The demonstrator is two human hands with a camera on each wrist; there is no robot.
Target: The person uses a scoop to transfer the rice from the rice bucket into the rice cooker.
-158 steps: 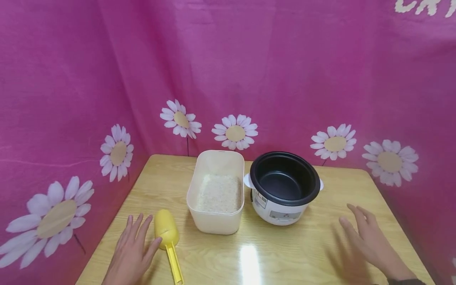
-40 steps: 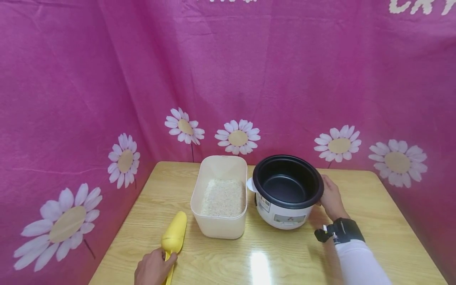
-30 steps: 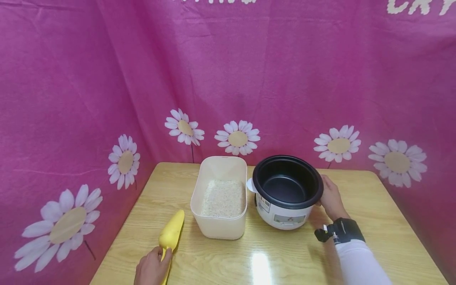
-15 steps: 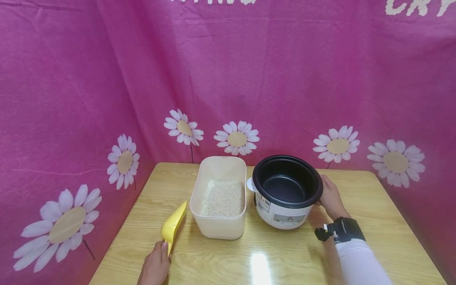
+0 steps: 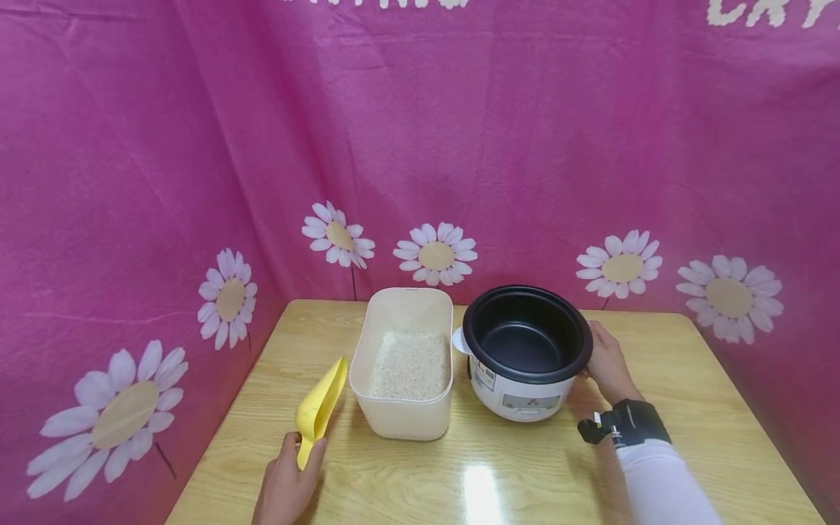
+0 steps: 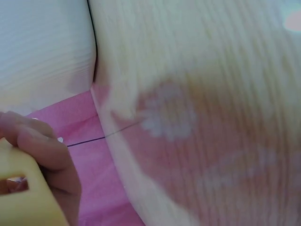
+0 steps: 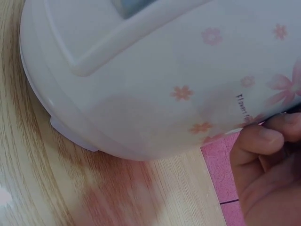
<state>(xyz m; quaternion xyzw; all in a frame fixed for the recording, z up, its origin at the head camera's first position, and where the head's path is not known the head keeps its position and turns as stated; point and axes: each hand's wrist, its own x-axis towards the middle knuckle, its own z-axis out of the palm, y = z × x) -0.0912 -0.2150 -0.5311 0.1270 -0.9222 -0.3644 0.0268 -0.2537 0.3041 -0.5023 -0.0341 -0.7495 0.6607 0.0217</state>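
Note:
My left hand [image 5: 289,477] grips a yellow scoop [image 5: 320,401] by its handle, left of the rice bin, with the bowl on edge and its tip pointing away. In the left wrist view, fingers [image 6: 40,141] curl round the yellow handle [image 6: 28,188], which has a slot in it. A cream plastic bin [image 5: 402,419] holds white grains that look like rice [image 5: 410,368]. To its right stands a white rice cooker [image 5: 518,397] with a black inner pot [image 5: 525,339]. My right hand [image 5: 610,364] holds the cooker's right side; curled fingers [image 7: 258,141] touch the flower-printed body [image 7: 178,108] in the right wrist view.
Everything stands on a light wooden table [image 5: 545,467]. A pink cloth [image 5: 420,131] with white daisies hangs behind and along both sides. The cooker's left handle [image 5: 461,341] sits close beside the bin's right wall. A bright reflection lies on the table's front part.
My left hand, first spread beside the scoop, now grips it and has lifted and turned it toward the bin. The right hand moved from above the table onto the cooker's right side.

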